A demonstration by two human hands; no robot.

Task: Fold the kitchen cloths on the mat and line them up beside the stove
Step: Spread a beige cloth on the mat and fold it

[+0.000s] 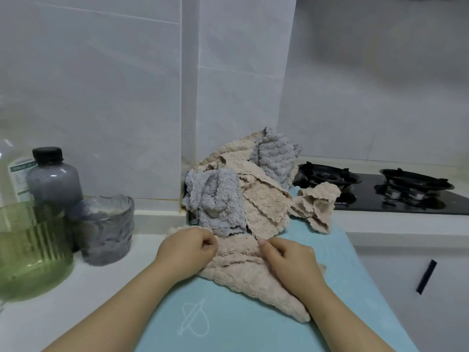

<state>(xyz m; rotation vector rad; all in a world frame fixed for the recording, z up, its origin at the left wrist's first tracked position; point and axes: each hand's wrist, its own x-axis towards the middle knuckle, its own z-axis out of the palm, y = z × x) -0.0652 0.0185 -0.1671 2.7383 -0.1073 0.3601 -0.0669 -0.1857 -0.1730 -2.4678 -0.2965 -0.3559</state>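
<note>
A beige kitchen cloth (243, 265) lies crumpled on the light blue mat (228, 323). My left hand (187, 250) pinches its upper left edge with curled fingers. On the right part of the same cloth, my right hand (289, 260) grips it. Behind them rises a heap of beige and grey cloths (243, 184), piled against the wall corner. One more beige cloth (314, 204) lies loose at the mat's far right, beside the black gas stove (396, 189).
On the white counter to the left stand a dark bottle (53, 176), a grey glass cup (106, 229) and a green ribbed glass jar (33, 250). A cabinet front with a dark handle (426, 276) drops away at the right.
</note>
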